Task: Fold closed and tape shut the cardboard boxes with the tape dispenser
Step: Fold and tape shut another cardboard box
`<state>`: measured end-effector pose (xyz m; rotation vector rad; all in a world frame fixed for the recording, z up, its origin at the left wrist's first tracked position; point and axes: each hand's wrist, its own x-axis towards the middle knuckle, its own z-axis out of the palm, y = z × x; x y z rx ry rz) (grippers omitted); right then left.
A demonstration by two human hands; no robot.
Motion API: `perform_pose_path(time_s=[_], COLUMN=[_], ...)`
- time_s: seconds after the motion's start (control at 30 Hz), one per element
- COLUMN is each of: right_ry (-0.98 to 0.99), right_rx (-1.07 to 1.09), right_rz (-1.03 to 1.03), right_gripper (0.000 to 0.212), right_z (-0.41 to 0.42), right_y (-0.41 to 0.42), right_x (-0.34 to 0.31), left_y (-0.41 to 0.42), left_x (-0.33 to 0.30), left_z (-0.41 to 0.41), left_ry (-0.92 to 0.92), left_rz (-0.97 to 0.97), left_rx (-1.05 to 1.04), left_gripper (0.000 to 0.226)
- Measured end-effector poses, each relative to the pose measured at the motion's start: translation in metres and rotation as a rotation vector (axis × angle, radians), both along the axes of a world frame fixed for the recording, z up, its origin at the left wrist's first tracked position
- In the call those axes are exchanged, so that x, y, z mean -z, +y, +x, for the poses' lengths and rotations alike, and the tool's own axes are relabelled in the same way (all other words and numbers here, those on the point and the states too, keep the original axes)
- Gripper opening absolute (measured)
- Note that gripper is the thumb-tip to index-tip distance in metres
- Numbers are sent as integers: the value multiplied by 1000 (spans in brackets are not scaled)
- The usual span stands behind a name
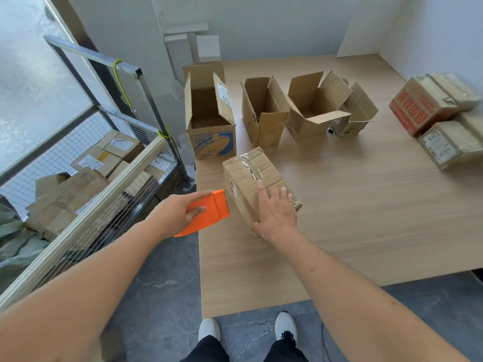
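Observation:
A closed brown cardboard box [251, 176] lies tilted near the table's left front edge, with clear tape running along its top seam. My right hand [277, 215] rests flat on its near end, fingers spread. My left hand [177, 212] grips an orange tape dispenser [209, 212] just left of the box, at the table's edge. Behind stand three open boxes: a tall one with a blue print [209, 118], a middle one [264, 111] and a wide one with flaps out [313, 108].
Sealed boxes, one with red print [420, 108], lie at the table's right side. The light wooden table [339, 218] has bare surface in front. A wire cage cart [86, 163] full of parcels stands on the left. My feet are below the table edge.

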<state>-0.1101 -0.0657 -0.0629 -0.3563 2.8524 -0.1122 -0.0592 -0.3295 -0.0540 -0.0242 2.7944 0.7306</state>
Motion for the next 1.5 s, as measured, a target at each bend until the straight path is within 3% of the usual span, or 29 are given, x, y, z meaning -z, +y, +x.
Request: perform_pose_path(time_s=[0.17,0.37,0.4,0.5,0.57,0.8,1.0,1.17,1.37,1.5], right_ry=[-22,13,4,-42,-53,-50,-113,-114,-214,-321], right_rx=[-54,-10,37,162,155,133,-67,-212,-250,-174], right_rz=[88,8,-1,11,26,-61,-110,-151,-231,-426], right_gripper=[102,76,79,115,117,84,76,95,97,59], right_z=[-3,3,3,-1,-4,-3,-2,-8,-18,-30], right_y=[19,18,9,-13,-19,-35,-25,17,46,45], right_x=[-7,3,2,1,4,11,9,5,-5,-20], left_y=[-22,-31,-30,-29,-28,-20,-19,-13,-5,2], left_x=[-12,-25,-27,-30,-31,-37,-36,-31,-24,-27], left_z=[13,11,12,13,16,28,29,29,30,30], left_ry=[137,237,245,248,248,336,468,522,581,623], left_rz=[250,277,278,280,240,61,-53,-136,-256,-276], left_rx=[-33,-81,-78,-48,-14,89,257,343,446,493], left_gripper=[49,53,53,53,51,53,65,83,80,82])
